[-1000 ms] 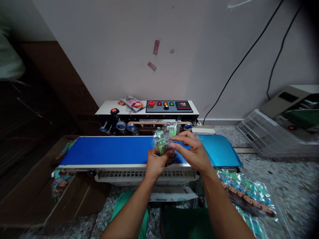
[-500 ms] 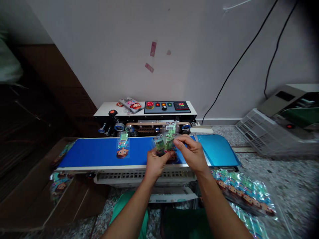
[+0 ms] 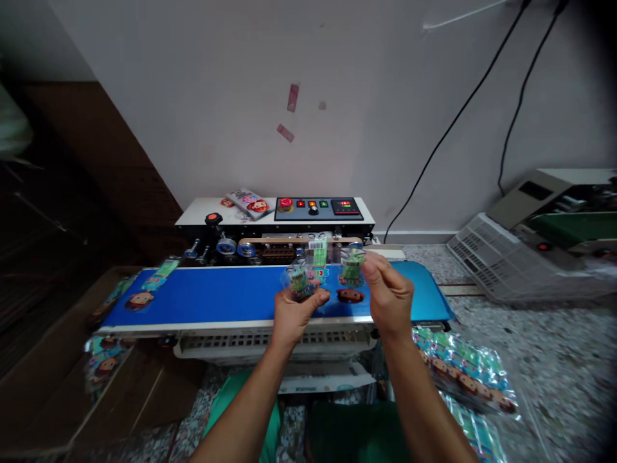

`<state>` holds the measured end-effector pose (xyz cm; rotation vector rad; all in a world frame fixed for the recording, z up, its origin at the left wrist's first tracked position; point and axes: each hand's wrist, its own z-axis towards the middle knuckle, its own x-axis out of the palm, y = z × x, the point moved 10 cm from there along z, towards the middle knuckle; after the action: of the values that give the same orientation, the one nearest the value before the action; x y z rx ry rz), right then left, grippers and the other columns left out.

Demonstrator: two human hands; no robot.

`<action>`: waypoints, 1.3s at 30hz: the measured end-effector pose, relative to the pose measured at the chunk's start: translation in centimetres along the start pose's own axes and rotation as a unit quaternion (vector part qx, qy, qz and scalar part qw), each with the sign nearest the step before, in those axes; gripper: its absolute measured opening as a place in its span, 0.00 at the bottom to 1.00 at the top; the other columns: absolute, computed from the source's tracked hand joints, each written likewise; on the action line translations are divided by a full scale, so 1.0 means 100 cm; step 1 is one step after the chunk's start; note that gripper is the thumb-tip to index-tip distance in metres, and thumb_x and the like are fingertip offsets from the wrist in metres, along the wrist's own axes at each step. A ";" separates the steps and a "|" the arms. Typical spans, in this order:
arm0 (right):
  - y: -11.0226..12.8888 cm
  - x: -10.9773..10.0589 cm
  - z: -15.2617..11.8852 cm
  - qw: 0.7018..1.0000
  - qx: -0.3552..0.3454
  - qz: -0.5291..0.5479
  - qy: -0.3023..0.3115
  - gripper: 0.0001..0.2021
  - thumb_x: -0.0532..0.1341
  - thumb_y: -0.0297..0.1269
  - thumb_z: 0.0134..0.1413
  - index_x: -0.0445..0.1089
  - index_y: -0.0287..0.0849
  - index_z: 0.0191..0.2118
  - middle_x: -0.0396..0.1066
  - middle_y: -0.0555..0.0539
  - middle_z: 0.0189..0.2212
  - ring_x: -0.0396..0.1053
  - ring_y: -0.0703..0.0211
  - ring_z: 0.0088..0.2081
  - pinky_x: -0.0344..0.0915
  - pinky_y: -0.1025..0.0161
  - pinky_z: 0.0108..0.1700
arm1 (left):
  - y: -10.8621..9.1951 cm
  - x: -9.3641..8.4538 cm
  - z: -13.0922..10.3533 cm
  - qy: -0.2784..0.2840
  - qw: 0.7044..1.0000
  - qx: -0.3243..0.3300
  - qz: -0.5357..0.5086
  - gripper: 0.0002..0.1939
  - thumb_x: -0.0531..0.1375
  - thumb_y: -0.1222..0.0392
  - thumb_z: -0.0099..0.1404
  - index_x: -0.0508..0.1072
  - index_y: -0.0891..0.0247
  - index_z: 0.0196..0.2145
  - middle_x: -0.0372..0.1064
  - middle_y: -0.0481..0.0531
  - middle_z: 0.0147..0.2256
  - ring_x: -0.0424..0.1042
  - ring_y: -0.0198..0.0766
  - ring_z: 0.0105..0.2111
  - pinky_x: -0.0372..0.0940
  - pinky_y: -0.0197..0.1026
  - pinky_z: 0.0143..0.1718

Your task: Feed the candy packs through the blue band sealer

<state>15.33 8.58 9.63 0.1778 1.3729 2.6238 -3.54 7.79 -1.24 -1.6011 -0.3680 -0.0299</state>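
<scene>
My left hand (image 3: 295, 315) is closed around one or more small clear packets (image 3: 299, 281) with green contents and barcodes, above the near side of the blue conveyor belt (image 3: 212, 292). Between finger and thumb, my right hand (image 3: 390, 292) pinches the edge of a single packet (image 3: 351, 270), which has a cartoon face at its lower end. Behind my left hand another packet (image 3: 318, 254) stands with its top at the rollers of the band sealing machine (image 3: 260, 228). Toward the belt's left end lies a tilted packet (image 3: 157, 280).
A control panel (image 3: 318, 209) with lit buttons tops the machine, beside a printed pack (image 3: 249, 203). An open cardboard box (image 3: 139, 399) stands at the belt's left end. Filled packets (image 3: 463, 366) lie lower right. A white plastic crate (image 3: 491, 260) and another machine (image 3: 554, 199) are at right.
My right hand has drawn one packet away to the right from the bunch in my left hand. The packet on the belt has travelled left and turned at a slant.
</scene>
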 end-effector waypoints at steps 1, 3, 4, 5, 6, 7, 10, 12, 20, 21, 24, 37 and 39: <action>-0.002 0.001 -0.001 1.000 0.003 0.010 -0.001 0.06 0.60 0.37 0.54 0.76 0.49 0.35 0.74 0.50 0.38 0.70 0.56 0.42 0.65 0.55 0.47 | 0.000 0.000 0.000 -0.002 1.000 -0.001 0.000 0.18 0.70 0.57 0.45 0.77 0.68 0.34 0.77 0.55 0.29 0.75 0.41 0.30 0.70 0.41 0.37; -0.009 -0.001 -0.002 0.999 0.012 0.036 -0.017 0.06 0.61 0.38 0.54 0.76 0.49 0.35 0.74 0.50 0.37 0.70 0.56 0.42 0.65 0.55 0.46 | -0.001 -0.001 0.000 -0.007 1.000 -0.005 -0.001 0.18 0.70 0.57 0.44 0.78 0.68 0.33 0.77 0.55 0.29 0.75 0.41 0.30 0.70 0.41 0.37; -0.013 -0.002 -0.003 0.998 0.019 0.046 -0.025 0.07 0.61 0.39 0.53 0.76 0.49 0.35 0.74 0.50 0.37 0.70 0.56 0.42 0.65 0.54 0.46 | -0.001 -0.001 0.000 -0.010 1.000 -0.005 -0.001 0.18 0.71 0.57 0.43 0.78 0.68 0.33 0.77 0.54 0.29 0.75 0.41 0.30 0.69 0.41 0.37; -0.018 -0.003 -0.004 0.998 0.027 0.053 -0.030 0.07 0.61 0.40 0.53 0.76 0.49 0.35 0.74 0.50 0.37 0.70 0.55 0.42 0.65 0.54 0.46 | -0.002 -0.002 0.000 -0.013 1.000 -0.004 0.002 0.18 0.71 0.57 0.43 0.78 0.67 0.32 0.77 0.54 0.29 0.76 0.41 0.31 0.69 0.41 0.37; -0.022 -0.003 -0.004 0.997 0.036 0.056 -0.031 0.07 0.61 0.41 0.53 0.76 0.48 0.35 0.74 0.49 0.37 0.70 0.55 0.42 0.65 0.54 0.47 | -0.003 -0.003 0.000 -0.018 1.000 -0.001 0.005 0.17 0.71 0.57 0.43 0.78 0.67 0.32 0.77 0.54 0.29 0.76 0.41 0.31 0.69 0.41 0.38; -0.026 -0.002 -0.005 0.997 0.045 0.054 -0.027 0.08 0.61 0.42 0.52 0.76 0.48 0.35 0.75 0.49 0.37 0.70 0.55 0.42 0.65 0.53 0.47 | -0.004 -0.004 -0.001 -0.022 1.000 0.003 0.007 0.17 0.71 0.58 0.43 0.78 0.67 0.32 0.77 0.54 0.28 0.76 0.41 0.31 0.69 0.41 0.38; -0.031 -0.003 -0.005 0.997 0.058 0.051 -0.022 0.09 0.61 0.44 0.52 0.76 0.47 0.35 0.75 0.48 0.36 0.71 0.54 0.42 0.66 0.53 0.47 | -0.005 -0.003 -0.001 -0.015 1.000 0.010 0.010 0.17 0.70 0.58 0.44 0.77 0.67 0.32 0.77 0.53 0.28 0.75 0.41 0.31 0.69 0.41 0.39; -0.028 -0.008 -0.004 0.996 0.049 0.066 -0.036 0.09 0.62 0.43 0.52 0.76 0.48 0.35 0.75 0.48 0.36 0.71 0.55 0.42 0.65 0.53 0.47 | -0.004 -0.002 -0.001 -0.004 1.000 0.011 0.005 0.17 0.70 0.58 0.45 0.77 0.67 0.33 0.77 0.53 0.28 0.75 0.41 0.31 0.69 0.42 0.39; -0.028 0.002 -0.007 0.991 0.062 0.120 -0.025 0.07 0.61 0.40 0.52 0.76 0.48 0.34 0.74 0.49 0.37 0.71 0.56 0.41 0.65 0.54 0.47 | -0.003 -0.004 -0.001 -0.019 1.000 0.010 0.015 0.17 0.71 0.58 0.43 0.77 0.67 0.32 0.78 0.53 0.29 0.76 0.42 0.32 0.70 0.42 0.40; -0.029 0.003 -0.009 0.989 0.065 0.128 -0.031 0.07 0.61 0.41 0.52 0.76 0.48 0.34 0.74 0.49 0.36 0.70 0.56 0.41 0.65 0.54 0.46 | -0.005 -0.004 -0.001 -0.019 1.000 0.016 0.015 0.17 0.71 0.58 0.43 0.78 0.66 0.32 0.78 0.53 0.29 0.76 0.42 0.33 0.70 0.42 0.41; -0.035 0.009 -0.013 0.981 0.094 0.166 -0.027 0.08 0.62 0.43 0.52 0.75 0.47 0.34 0.74 0.49 0.35 0.70 0.57 0.38 0.66 0.54 0.45 | -0.013 0.005 -0.003 0.008 1.000 0.027 0.004 0.16 0.71 0.59 0.43 0.78 0.66 0.32 0.78 0.54 0.30 0.76 0.44 0.33 0.70 0.43 0.41; -0.017 0.027 -0.012 0.984 0.090 0.141 0.063 0.21 0.64 0.39 0.50 0.65 0.49 0.51 0.71 0.46 0.44 0.68 0.57 0.45 0.65 0.57 0.48 | -0.003 0.018 -0.007 0.075 0.994 -0.008 -0.084 0.09 0.68 0.59 0.51 0.79 0.68 0.29 0.78 0.56 0.28 0.77 0.46 0.30 0.72 0.49 0.39; -0.002 0.023 -0.005 0.990 0.037 0.108 0.078 0.24 0.66 0.37 0.47 0.63 0.51 0.51 0.70 0.47 0.45 0.67 0.56 0.47 0.64 0.57 0.49 | -0.004 0.020 -0.009 0.085 0.993 -0.016 -0.081 0.10 0.68 0.59 0.50 0.79 0.69 0.29 0.78 0.56 0.28 0.77 0.47 0.30 0.72 0.49 0.39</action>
<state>13.05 8.75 9.21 0.1423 1.5855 2.8171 -1.54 7.40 -0.34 -1.5831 -0.3642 -0.2959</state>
